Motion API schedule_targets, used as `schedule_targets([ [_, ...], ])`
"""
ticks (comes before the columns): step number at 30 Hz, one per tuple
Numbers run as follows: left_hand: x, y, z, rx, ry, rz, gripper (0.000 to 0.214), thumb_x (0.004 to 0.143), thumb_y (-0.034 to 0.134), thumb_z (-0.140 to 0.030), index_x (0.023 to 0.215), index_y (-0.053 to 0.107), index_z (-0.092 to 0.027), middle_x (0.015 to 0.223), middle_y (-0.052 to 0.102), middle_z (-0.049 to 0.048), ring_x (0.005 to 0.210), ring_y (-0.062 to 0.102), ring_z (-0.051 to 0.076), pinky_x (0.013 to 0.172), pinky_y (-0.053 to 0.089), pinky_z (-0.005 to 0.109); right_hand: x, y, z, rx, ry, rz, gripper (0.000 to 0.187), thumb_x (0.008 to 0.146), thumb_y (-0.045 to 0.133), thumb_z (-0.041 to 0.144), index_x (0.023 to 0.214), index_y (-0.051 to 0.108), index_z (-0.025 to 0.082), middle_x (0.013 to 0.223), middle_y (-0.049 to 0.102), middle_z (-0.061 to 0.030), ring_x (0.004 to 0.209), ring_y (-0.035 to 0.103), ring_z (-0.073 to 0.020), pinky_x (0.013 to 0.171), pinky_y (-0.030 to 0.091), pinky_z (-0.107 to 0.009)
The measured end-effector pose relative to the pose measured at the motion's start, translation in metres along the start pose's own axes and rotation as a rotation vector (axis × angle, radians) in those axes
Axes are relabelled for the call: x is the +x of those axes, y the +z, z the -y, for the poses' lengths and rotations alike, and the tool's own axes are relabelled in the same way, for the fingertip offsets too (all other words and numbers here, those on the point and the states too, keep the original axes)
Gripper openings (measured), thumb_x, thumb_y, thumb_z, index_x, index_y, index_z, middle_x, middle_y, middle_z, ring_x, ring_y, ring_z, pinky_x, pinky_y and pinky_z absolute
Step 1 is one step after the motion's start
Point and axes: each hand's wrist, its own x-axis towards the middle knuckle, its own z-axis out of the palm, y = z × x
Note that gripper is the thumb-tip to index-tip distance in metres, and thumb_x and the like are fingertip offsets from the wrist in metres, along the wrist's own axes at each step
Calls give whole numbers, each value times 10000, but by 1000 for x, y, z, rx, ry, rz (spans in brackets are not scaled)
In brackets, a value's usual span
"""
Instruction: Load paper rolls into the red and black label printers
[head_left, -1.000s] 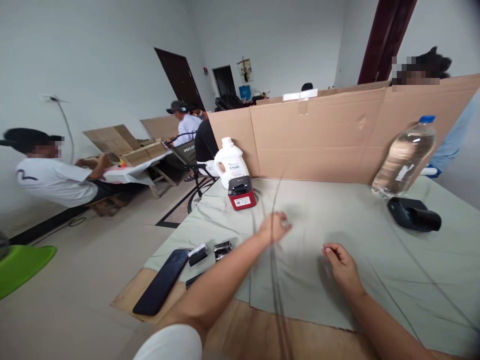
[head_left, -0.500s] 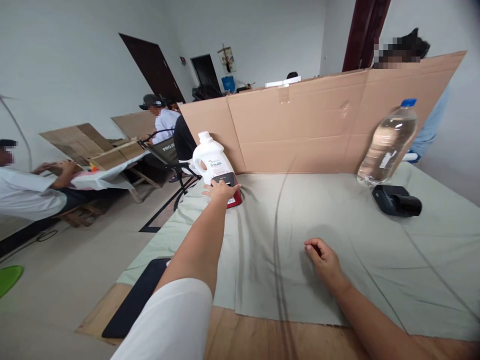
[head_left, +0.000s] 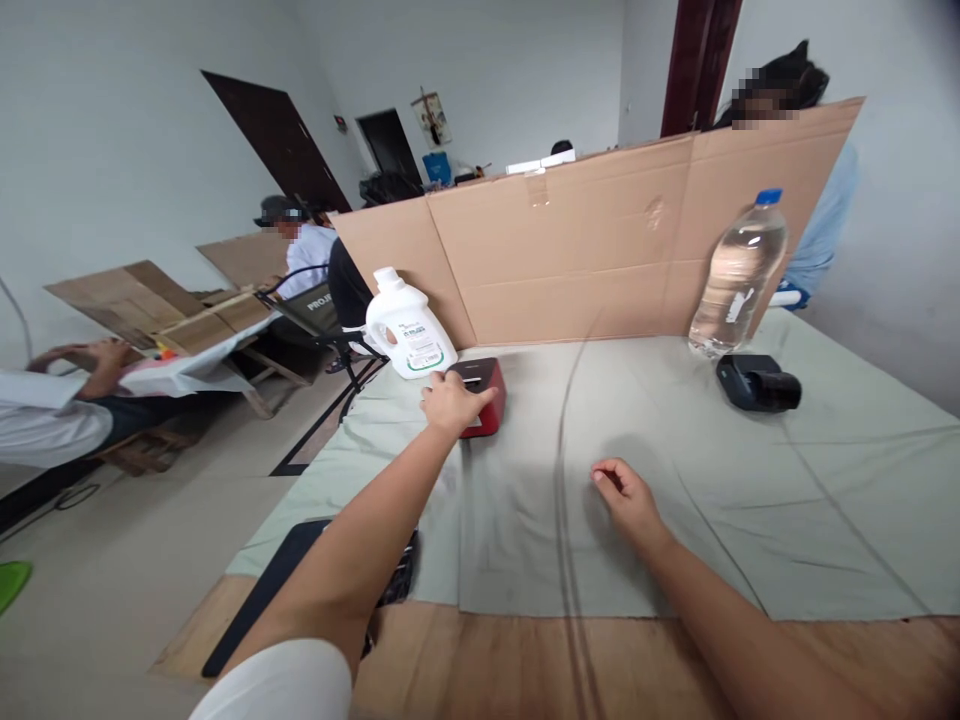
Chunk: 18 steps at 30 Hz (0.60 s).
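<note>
My left hand point(head_left: 450, 402) reaches forward and grips a small red and black box-shaped device point(head_left: 486, 392) that lies on the grey-green cloth point(head_left: 675, 500). A white plastic jug point(head_left: 409, 328) stands just behind the device. My right hand point(head_left: 628, 500) rests on the cloth near the middle, fingers loosely curled with nothing in them.
A cardboard screen point(head_left: 600, 250) stands along the far edge of the table. A clear water bottle point(head_left: 736, 275) and a black device point(head_left: 756, 384) sit at the back right. A dark phone point(head_left: 277, 585) lies at the near left. Other people sit at the left and behind the screen.
My left hand reached from the middle of the cloth to the red device, took hold of it and drew it slightly right and nearer. The right hand stayed curled on the cloth.
</note>
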Motion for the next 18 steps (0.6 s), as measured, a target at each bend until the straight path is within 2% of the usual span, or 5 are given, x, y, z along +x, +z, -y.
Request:
schedule_targets([
  [3,-53,-7,-21,-18,137,66,568,621,681,-652,901,535,-180,1140,476,126,1046,491,335,901,409,459,0,-3,1,89,26,-3,399,752,584,552,955,636,212,990,703,-95,881,646,-220,798,518,-357],
  [6,-110,-13,-40,-106,264,112,557,587,719,-625,875,535,-185,1100,469,122,1047,479,340,900,398,464,-1,-4,1,125,33,18,495,780,565,573,1129,604,225,1198,640,-112,1020,623,-229,899,497,-397],
  [11,-189,-11,-58,-412,275,164,583,489,813,-554,853,517,-208,1161,428,135,1162,364,418,997,261,574,-1,-12,9,199,-61,26,598,853,448,624,1296,494,225,1337,550,-106,1234,508,-223,1067,381,-420],
  [14,-220,-4,-56,-553,256,198,567,509,821,-526,863,498,-223,1250,374,140,1238,265,435,1030,182,606,0,-19,15,193,-64,21,615,868,376,661,1275,512,221,1356,538,-95,1276,470,-218,1109,326,-419],
  [18,-234,-4,-42,-621,286,252,443,630,752,-516,877,511,-238,1251,374,124,1225,311,390,1020,245,564,2,-22,17,201,-58,37,623,863,349,687,1239,542,229,1329,563,-82,1264,481,-223,1112,319,-427],
])
